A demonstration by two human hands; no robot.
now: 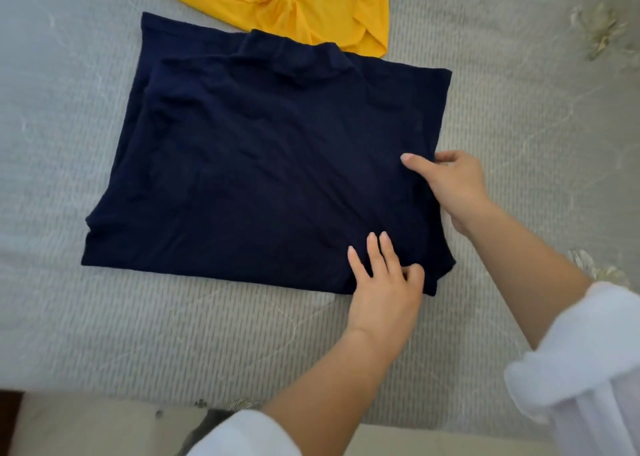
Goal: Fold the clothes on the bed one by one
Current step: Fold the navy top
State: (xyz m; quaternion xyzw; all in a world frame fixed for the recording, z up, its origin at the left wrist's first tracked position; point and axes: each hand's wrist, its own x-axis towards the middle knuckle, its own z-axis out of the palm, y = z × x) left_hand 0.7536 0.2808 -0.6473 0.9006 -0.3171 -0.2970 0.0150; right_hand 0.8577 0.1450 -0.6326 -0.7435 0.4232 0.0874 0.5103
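Navy blue jersey fabric fills the middle of the view: a navy garment (263,165), soft and matte, folded into a rough rectangle and lying flat on the bed (104,334). Shallow creases run across its top layer, and a thicker gathered band forms a ridge along the far edge.

My right hand (453,185) is at the garment's right edge. Its thumb lies on top of the cloth and the fingers curl under, so it pinches the edge. My left hand (384,282) rests on the near right corner, with three fingers stretched straight and flat on the fabric. The thumb is bent against the cloth beside them, and I cannot tell whether it nips a fold.

Beyond the far edge, just touching it, a yellow garment (294,2) lies loose and rumpled, smooth with a slight sheen, and runs out of view at the top.

The bed cover is pale grey-white, quilted in fine ribbed lines, with a pale embroidered motif (601,33) at the far right. Both my forearms are bare below pushed-up white sleeves (571,358).
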